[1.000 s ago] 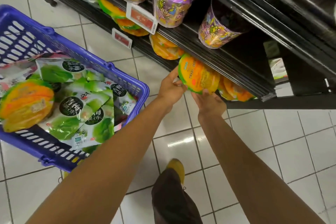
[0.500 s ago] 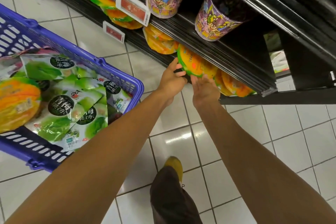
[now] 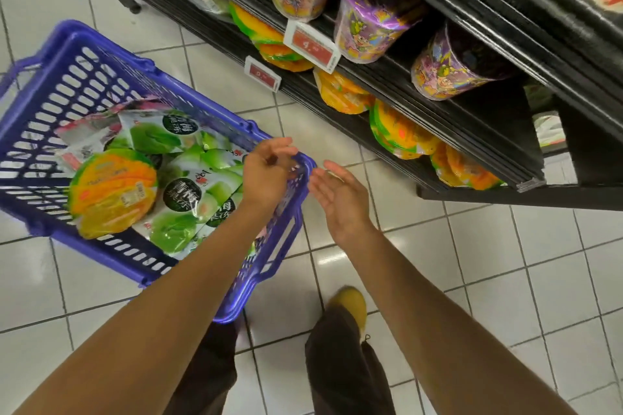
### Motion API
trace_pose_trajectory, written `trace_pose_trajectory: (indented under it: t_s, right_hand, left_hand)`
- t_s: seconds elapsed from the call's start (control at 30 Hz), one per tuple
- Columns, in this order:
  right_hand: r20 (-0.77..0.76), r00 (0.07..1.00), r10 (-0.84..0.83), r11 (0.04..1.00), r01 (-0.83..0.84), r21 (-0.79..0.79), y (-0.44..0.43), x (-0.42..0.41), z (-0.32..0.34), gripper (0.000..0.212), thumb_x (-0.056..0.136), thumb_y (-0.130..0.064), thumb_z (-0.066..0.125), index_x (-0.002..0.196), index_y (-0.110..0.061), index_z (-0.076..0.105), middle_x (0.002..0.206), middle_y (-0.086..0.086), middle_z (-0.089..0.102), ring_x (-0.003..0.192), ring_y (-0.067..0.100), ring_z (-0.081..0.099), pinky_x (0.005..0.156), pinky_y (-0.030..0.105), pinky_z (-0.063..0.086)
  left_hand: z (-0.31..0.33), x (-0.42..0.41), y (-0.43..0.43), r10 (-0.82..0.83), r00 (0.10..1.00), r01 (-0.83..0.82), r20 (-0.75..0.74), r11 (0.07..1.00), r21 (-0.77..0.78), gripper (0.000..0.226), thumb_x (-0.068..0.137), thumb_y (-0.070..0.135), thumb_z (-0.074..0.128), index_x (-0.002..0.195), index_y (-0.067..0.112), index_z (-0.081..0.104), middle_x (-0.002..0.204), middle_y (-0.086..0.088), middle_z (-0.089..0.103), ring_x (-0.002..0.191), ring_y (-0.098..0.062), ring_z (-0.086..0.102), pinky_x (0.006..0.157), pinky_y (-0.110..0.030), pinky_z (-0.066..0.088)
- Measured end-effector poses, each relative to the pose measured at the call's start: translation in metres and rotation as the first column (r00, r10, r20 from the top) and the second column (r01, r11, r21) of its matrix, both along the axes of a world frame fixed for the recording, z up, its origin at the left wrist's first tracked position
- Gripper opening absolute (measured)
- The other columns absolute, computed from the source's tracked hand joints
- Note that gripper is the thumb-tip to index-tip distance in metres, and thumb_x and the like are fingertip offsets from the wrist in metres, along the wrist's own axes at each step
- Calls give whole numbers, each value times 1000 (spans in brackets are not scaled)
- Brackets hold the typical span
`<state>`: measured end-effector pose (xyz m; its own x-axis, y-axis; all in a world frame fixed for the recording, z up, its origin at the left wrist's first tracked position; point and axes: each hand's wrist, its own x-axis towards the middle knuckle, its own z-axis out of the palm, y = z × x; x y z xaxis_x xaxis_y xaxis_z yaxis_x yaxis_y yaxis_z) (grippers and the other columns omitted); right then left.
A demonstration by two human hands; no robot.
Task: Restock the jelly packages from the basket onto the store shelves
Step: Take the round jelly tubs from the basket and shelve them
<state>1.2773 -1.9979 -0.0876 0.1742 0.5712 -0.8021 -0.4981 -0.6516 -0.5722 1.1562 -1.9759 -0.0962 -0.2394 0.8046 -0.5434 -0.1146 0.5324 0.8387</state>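
A blue plastic basket [image 3: 50,104] stands on the tiled floor at the left. In it lie one orange-and-green jelly package [image 3: 111,192] and several green plum jelly bags [image 3: 182,199]. More orange jelly packages [image 3: 397,135] stand in a row on the lowest black shelf [image 3: 488,158] at the right. My left hand [image 3: 266,172] hovers over the basket's right rim, fingers loosely curled and holding nothing. My right hand [image 3: 340,199] hangs beside it over the floor, palm up and fingers relaxed, also empty.
Purple and multicoloured cartoon tubs [image 3: 374,23] stand on the shelf above, with red price tags [image 3: 312,45] on the shelf edges. My dark trouser legs and a yellow shoe [image 3: 350,307] are below, on white floor tiles.
Both hands let go of the orange jelly package on the lowest shelf and drew back left and down. The left hand now sits over the basket rim.
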Motion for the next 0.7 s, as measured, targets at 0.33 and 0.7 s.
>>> trace_pose_trajectory:
  t_s: [0.33, 0.7]
  right_hand:
    - [-128, 890, 437, 878, -453, -153, -32, -196, -20, 33, 95, 4, 55, 128, 4, 54, 83, 6, 61, 75, 16, 61, 76, 30, 55]
    - [2, 906, 423, 882, -411, -231, -40, -264, -41, 53, 87, -5, 71, 137, -12, 55, 130, 17, 63, 100, 27, 68, 70, 27, 59]
  left_hand:
    - [-16, -200, -50, 80, 831, -173, -551, 978, -120, 8, 94, 7, 54, 95, 12, 60, 81, 0, 61, 69, -7, 58, 58, -20, 42]
    - [-30, -254, -54, 52, 813, -352, -579, 837, -419, 77, 73, 29, 83, 136, 8, 45, 135, -16, 55, 125, -34, 53, 106, -45, 45]
